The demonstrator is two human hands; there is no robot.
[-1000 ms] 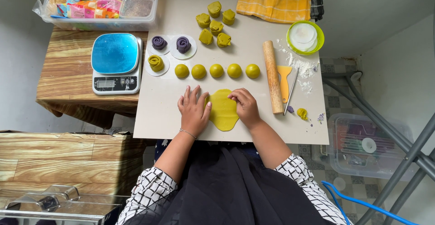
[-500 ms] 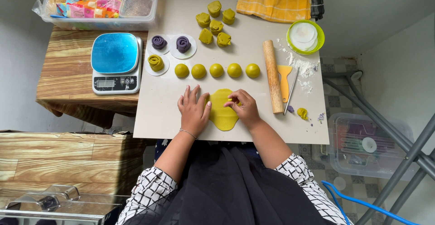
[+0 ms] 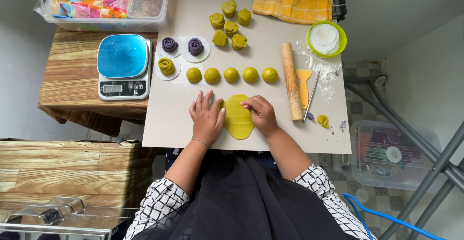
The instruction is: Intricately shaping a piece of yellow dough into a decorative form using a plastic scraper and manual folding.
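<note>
Overhead view: two hands work a flat oval of yellow-green dough (image 3: 238, 119) near the front edge of a pale tabletop (image 3: 164, 119).

The left hand (image 3: 207, 119) lies flat with fingers spread, its thumb edge touching the dough's 9 o'clock side. The right hand (image 3: 261, 114) sits at the dough's 3 o'clock side, fingers curled, fingertips pinching its upper edge. At 12 o'clock from the dough runs a row of five dough balls (image 3: 231, 74). A wooden rolling pin (image 3: 290, 81) lies at 2 o'clock, an orange scraper (image 3: 303, 86) just beside it. Two purple dough rolls (image 3: 182, 46) on paper rounds sit at 11 o'clock, with a blue-topped kitchen scale (image 3: 123, 65) at 10 o'clock, off the tabletop.
</note>
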